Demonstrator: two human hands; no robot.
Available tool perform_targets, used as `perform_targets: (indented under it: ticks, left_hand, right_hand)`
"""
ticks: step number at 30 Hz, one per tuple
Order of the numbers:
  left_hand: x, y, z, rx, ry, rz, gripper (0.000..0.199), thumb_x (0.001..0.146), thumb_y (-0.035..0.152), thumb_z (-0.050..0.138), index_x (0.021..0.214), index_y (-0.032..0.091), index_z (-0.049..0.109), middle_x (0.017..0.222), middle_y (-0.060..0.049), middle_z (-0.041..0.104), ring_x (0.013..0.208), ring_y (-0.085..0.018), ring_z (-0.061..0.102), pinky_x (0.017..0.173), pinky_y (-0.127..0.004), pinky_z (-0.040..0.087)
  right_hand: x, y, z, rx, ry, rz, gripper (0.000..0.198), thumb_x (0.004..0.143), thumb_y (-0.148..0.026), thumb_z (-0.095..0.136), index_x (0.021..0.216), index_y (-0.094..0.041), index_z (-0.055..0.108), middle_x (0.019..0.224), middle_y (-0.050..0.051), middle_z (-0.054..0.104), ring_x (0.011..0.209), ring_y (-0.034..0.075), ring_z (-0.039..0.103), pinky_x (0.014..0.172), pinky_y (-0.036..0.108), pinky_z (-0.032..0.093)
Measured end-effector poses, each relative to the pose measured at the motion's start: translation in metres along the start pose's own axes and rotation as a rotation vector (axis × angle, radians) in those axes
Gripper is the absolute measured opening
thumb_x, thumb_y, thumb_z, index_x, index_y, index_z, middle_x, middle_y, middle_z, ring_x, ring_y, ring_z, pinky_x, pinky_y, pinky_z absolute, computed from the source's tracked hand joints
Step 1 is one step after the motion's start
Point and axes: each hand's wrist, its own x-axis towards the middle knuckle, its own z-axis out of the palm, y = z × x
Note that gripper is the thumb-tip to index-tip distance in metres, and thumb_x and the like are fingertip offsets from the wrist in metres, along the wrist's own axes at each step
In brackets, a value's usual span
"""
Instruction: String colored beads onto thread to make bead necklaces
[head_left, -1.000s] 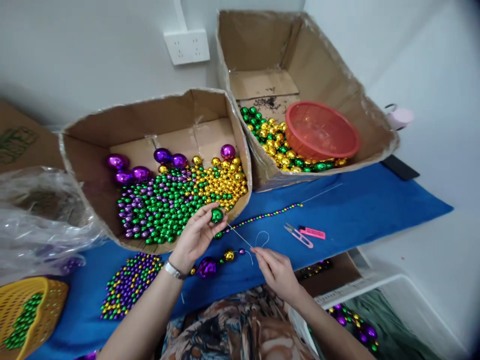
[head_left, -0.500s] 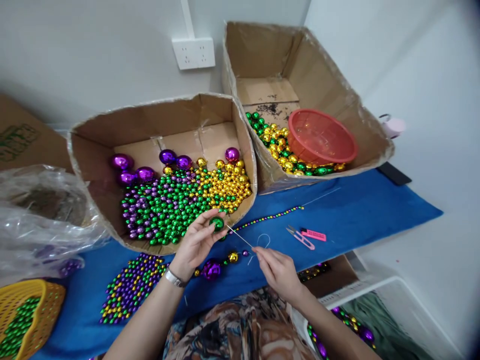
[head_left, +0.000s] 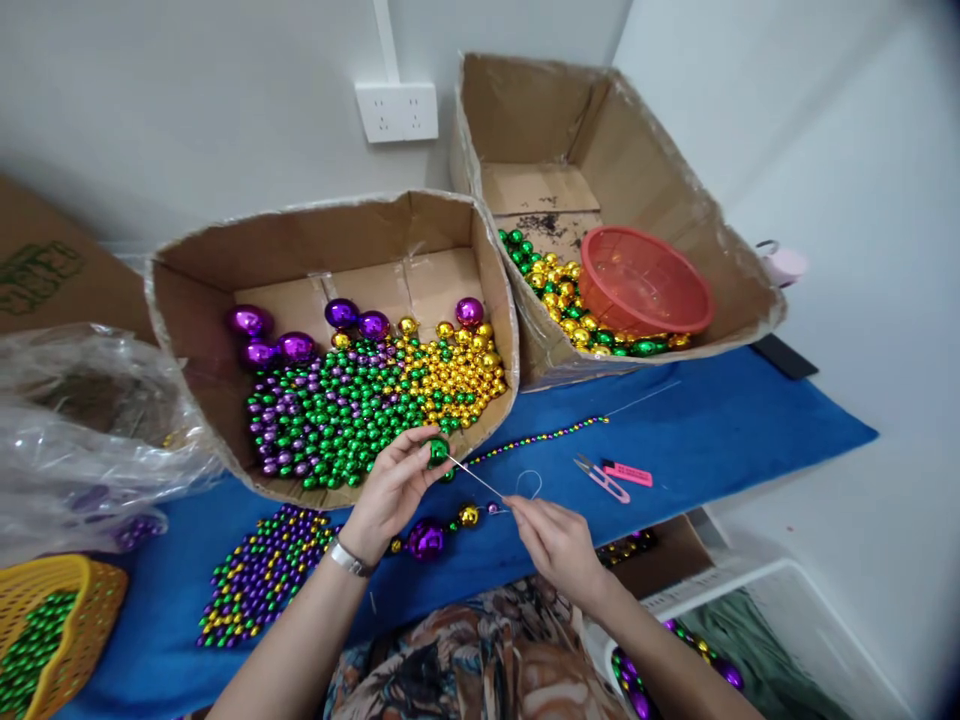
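White walls met at a corner behind a desk spread with a blue cloth (head_left: 712, 430), where two open cardboard boxes stood side by side. The nearer box (head_left: 480, 230) held a heap of green, gold and purple beads with a few large purple balls at the back; the farther box (head_left: 675, 180) held more beads and a red basket (head_left: 645, 280). The left hand (head_left: 390, 490) had its grip closed on a green bead (head_left: 437, 450), pinched between thumb and fingertips just over the nearer box's front edge. The right hand (head_left: 559, 545) was closed on a thin needle (head_left: 476, 478) whose tip met the bead. Behind the needle the thread already carried a large purple ball (head_left: 427, 540), a gold bead (head_left: 469, 516) and smaller ones, so the string looked only begun. A finished-looking thin strand (head_left: 540, 436) lay on the cloth near a pair of snips (head_left: 600, 478), and strung beads (head_left: 259, 575) were piled beside the left forearm.
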Motion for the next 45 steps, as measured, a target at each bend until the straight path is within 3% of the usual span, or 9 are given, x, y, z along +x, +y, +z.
perform_targets:
  ticks: [4, 9, 15, 28, 38, 42, 45]
  left_hand:
    - [0.001, -0.002, 0.006, -0.078, 0.100, -0.004, 0.025, 0.072, 0.023, 0.078, 0.094, 0.017, 0.069, 0.080, 0.000, 0.065, 0.087, -0.019, 0.068, 0.092, -0.040, 0.054]
    - [0.001, -0.003, 0.010, -0.098, 0.121, 0.014, 0.026, 0.072, 0.024, 0.078, 0.096, 0.017, 0.068, 0.089, -0.002, 0.067, 0.091, -0.019, 0.068, 0.090, -0.033, 0.055]
    - [0.000, -0.005, 0.012, -0.150, 0.155, 0.047, 0.028, 0.068, 0.024, 0.081, 0.091, 0.018, 0.067, 0.084, 0.000, 0.067, 0.089, -0.019, 0.069, 0.089, -0.033, 0.054]
    - [-0.008, -0.014, 0.026, -0.075, 0.062, 0.126, 0.029, 0.069, 0.017, 0.079, 0.094, 0.020, 0.065, 0.093, -0.001, 0.065, 0.100, -0.022, 0.064, 0.090, -0.041, 0.053]
    - [-0.010, 0.019, 0.023, 0.130, -0.005, 0.119, 0.036, 0.065, 0.018, 0.082, 0.097, 0.016, 0.066, 0.098, -0.010, 0.068, 0.093, -0.026, 0.067, 0.075, -0.035, 0.058]
    - [-0.013, 0.032, 0.025, 0.202, -0.023, 0.174, 0.036, 0.065, 0.017, 0.082, 0.097, 0.017, 0.065, 0.097, -0.010, 0.069, 0.087, -0.023, 0.068, 0.072, -0.031, 0.057]
    - [-0.017, 0.037, 0.027, 0.204, -0.016, 0.233, 0.034, 0.065, 0.017, 0.082, 0.094, 0.018, 0.066, 0.097, -0.009, 0.068, 0.094, -0.025, 0.067, 0.076, -0.033, 0.057]
  right_hand:
    - [-0.004, -0.003, 0.005, -0.021, -0.040, -0.013, 0.026, 0.097, -0.017, 0.041, 0.112, -0.017, 0.062, 0.087, 0.006, 0.073, 0.075, 0.015, 0.069, 0.071, 0.026, 0.054]
    - [-0.009, -0.004, 0.007, -0.053, -0.053, -0.010, 0.027, 0.097, -0.018, 0.040, 0.111, -0.018, 0.063, 0.082, 0.005, 0.072, 0.073, 0.016, 0.069, 0.070, 0.026, 0.053]
    - [-0.010, -0.005, 0.007, -0.074, -0.071, -0.008, 0.027, 0.097, -0.019, 0.039, 0.111, -0.018, 0.062, 0.080, 0.005, 0.072, 0.070, 0.015, 0.068, 0.068, 0.025, 0.052]
    - [-0.010, -0.010, 0.009, -0.033, -0.031, 0.052, 0.026, 0.096, -0.019, 0.042, 0.110, -0.017, 0.064, 0.091, 0.007, 0.075, 0.076, 0.016, 0.072, 0.074, 0.024, 0.055]
    - [0.011, -0.018, 0.001, -0.008, -0.014, 0.028, 0.027, 0.096, -0.018, 0.043, 0.115, -0.019, 0.062, 0.090, 0.005, 0.074, 0.078, 0.014, 0.071, 0.075, 0.024, 0.053]
    - [0.021, -0.025, 0.003, 0.006, 0.005, 0.003, 0.027, 0.096, -0.016, 0.043, 0.116, -0.017, 0.061, 0.091, 0.005, 0.074, 0.077, 0.014, 0.071, 0.076, 0.024, 0.053]
    - [0.027, -0.029, 0.006, 0.015, 0.027, -0.014, 0.028, 0.096, -0.017, 0.042, 0.116, -0.016, 0.061, 0.092, 0.005, 0.075, 0.078, 0.014, 0.071, 0.079, 0.025, 0.054]
